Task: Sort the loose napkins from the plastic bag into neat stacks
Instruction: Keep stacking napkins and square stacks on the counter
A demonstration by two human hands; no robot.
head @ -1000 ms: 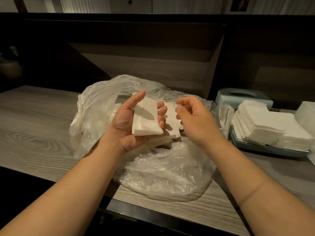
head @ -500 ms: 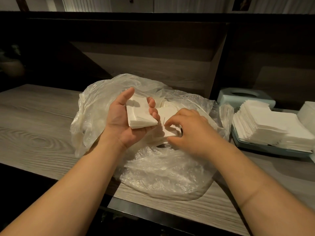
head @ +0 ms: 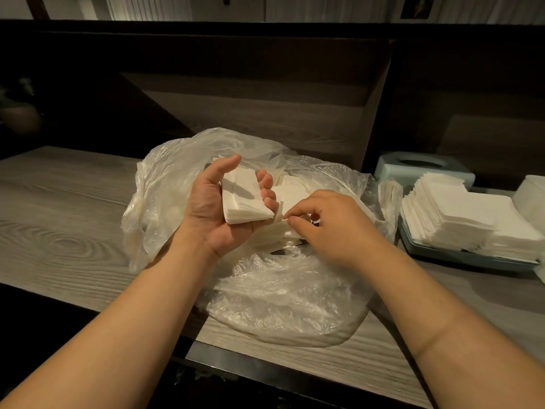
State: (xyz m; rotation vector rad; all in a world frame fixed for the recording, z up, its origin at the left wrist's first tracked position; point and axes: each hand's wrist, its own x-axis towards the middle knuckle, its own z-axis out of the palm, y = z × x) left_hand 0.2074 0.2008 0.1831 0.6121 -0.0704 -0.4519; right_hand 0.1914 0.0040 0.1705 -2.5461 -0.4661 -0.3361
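Left hand (head: 218,208): palm up over the plastic bag (head: 283,296), thumb on one side and curled fingers on the other, cradling a small stack of napkins (head: 243,199)
Stack in hand: folded white squares, edges roughly aligned, long axis running from the thumb tip down toward the heel of the palm, lower corner pointing right toward the other hand
Right hand (head: 327,225): palm down inside the bag's mouth, thumb and index finger pinching the near edge of 1 loose napkin (head: 290,196) on top of the heap
Loose napkins: a jumbled white pile inside the bag, lying just right of and below the left hand's stack; how many remain I cannot tell through the crinkled plastic
Key relation: the pinched napkin sits immediately right of the held stack, almost touching its lower corner, so the right hand is the nearer one and likely needs only a short lift leftward to lay it on top
Finished stacks (head: 466,219): tall fanned piles on a pale blue tray (head: 460,256) at the far right, well apart from the bag
Behind tray: a pale blue tissue box (head: 424,166)
Surface: grey wood-grain counter (head: 67,219)
Progress: judged mid-task, bag visibly not yet emptied
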